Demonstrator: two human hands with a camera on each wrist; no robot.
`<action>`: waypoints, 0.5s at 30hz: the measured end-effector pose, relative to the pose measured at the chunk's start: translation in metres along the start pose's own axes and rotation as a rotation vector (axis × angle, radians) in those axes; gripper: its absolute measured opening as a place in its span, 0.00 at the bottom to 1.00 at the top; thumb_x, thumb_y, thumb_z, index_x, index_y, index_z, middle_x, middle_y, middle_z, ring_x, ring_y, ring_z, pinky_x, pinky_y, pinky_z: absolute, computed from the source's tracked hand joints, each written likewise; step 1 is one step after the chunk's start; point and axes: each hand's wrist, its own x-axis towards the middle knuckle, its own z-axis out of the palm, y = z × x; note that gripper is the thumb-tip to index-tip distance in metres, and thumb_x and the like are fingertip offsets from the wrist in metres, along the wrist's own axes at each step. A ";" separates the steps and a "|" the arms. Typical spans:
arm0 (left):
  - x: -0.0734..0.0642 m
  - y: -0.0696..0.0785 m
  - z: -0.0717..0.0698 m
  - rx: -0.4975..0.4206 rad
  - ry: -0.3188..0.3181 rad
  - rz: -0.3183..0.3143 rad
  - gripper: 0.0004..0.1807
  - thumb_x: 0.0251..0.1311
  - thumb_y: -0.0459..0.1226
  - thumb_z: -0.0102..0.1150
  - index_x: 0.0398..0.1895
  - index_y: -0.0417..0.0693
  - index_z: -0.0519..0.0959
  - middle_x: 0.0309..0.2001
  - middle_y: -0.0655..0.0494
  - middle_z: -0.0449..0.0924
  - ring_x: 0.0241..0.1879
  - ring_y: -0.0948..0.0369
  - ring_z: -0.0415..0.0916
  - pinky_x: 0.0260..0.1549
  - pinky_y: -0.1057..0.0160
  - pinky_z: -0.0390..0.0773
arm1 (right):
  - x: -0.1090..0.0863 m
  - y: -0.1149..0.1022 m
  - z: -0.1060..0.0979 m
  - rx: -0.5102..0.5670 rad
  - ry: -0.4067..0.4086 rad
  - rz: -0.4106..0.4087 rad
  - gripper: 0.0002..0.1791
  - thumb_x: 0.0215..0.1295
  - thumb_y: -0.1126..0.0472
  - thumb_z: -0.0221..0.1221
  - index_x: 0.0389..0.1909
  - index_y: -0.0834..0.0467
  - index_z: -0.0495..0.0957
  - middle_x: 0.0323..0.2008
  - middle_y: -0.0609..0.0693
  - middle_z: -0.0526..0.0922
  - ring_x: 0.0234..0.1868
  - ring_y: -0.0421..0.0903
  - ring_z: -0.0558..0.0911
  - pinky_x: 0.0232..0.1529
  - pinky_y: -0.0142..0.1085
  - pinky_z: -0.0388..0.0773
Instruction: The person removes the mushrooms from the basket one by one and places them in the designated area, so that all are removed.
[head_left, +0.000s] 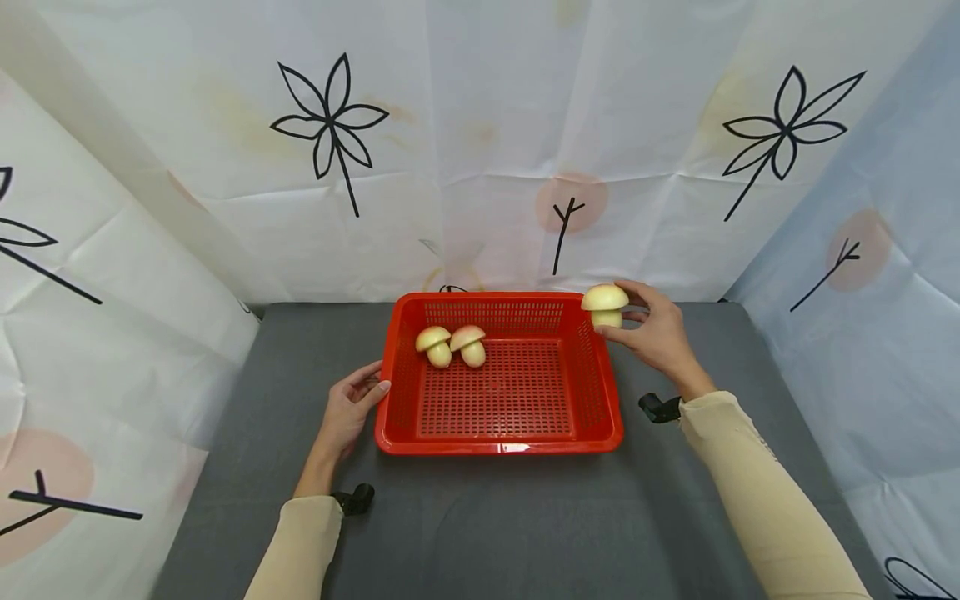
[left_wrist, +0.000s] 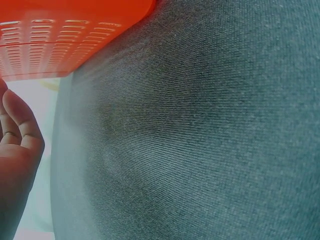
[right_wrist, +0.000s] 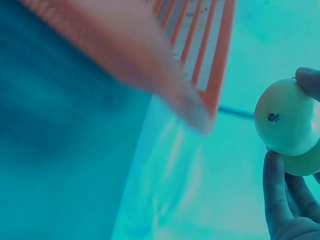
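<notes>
A red plastic basket (head_left: pixel 495 447) with slotted walls lies on the grey table. Two pale yellow mushrooms, a left one (head_left: pixel 437 348) and a pinkish-capped one (head_left: pixel 469 345), lie side by side at its back left. My left hand (head_left: pixel 347 410) holds the basket's left rim, the thumb at the edge; in the left wrist view its fingers are partly cut off. Between thumb and fingers, my right hand (head_left: pixel 651 333) grips a third yellow mushroom (head_left: pixel 605 300), cap up, above the back right corner. In the right wrist view a dark mark shows on this mushroom's rounded end (right_wrist: pixel 281 120).
The grey tabletop (head_left: pixel 480 525) extends in front of the basket and to both sides. White cloth (head_left: pixel 480 125) with black flower drawings hangs behind and at the sides. A black strap mount (head_left: pixel 660 408) sits at each wrist.
</notes>
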 end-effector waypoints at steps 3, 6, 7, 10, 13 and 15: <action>0.000 0.000 0.000 0.002 -0.001 0.001 0.27 0.69 0.29 0.61 0.68 0.28 0.69 0.51 0.40 0.75 0.44 0.64 0.79 0.46 0.70 0.82 | -0.005 0.008 -0.012 -0.030 0.015 0.036 0.42 0.57 0.64 0.74 0.71 0.66 0.66 0.62 0.67 0.72 0.58 0.64 0.78 0.51 0.27 0.78; 0.000 0.000 0.000 0.005 -0.002 0.000 0.26 0.69 0.30 0.61 0.68 0.28 0.69 0.53 0.36 0.74 0.44 0.64 0.79 0.46 0.70 0.81 | -0.008 0.018 -0.022 -0.063 0.024 0.067 0.42 0.58 0.62 0.74 0.71 0.66 0.66 0.63 0.67 0.72 0.58 0.64 0.77 0.55 0.41 0.80; 0.000 0.000 0.000 0.007 -0.003 0.000 0.26 0.69 0.30 0.61 0.68 0.29 0.69 0.53 0.35 0.73 0.45 0.64 0.79 0.46 0.70 0.81 | -0.009 0.021 -0.024 -0.073 0.026 0.077 0.42 0.58 0.62 0.74 0.71 0.66 0.66 0.63 0.67 0.72 0.59 0.64 0.77 0.56 0.47 0.79; 0.000 0.000 0.000 0.014 -0.006 -0.005 0.27 0.70 0.31 0.61 0.68 0.30 0.69 0.55 0.31 0.72 0.45 0.63 0.79 0.47 0.70 0.81 | -0.011 0.034 -0.029 -0.087 0.023 0.106 0.42 0.59 0.61 0.73 0.71 0.66 0.66 0.63 0.69 0.72 0.58 0.66 0.77 0.56 0.55 0.77; 0.000 0.001 0.000 0.018 -0.006 -0.008 0.27 0.70 0.31 0.61 0.69 0.30 0.69 0.56 0.30 0.72 0.46 0.64 0.79 0.47 0.70 0.81 | -0.012 0.045 -0.030 -0.097 0.003 0.149 0.42 0.60 0.59 0.73 0.72 0.67 0.64 0.63 0.71 0.72 0.56 0.67 0.78 0.55 0.59 0.77; 0.000 0.001 0.001 0.018 -0.003 -0.008 0.27 0.69 0.31 0.61 0.68 0.30 0.69 0.56 0.31 0.72 0.46 0.64 0.79 0.47 0.70 0.81 | -0.012 0.053 -0.029 -0.109 -0.012 0.181 0.43 0.60 0.59 0.73 0.72 0.68 0.64 0.62 0.73 0.71 0.55 0.69 0.79 0.54 0.59 0.77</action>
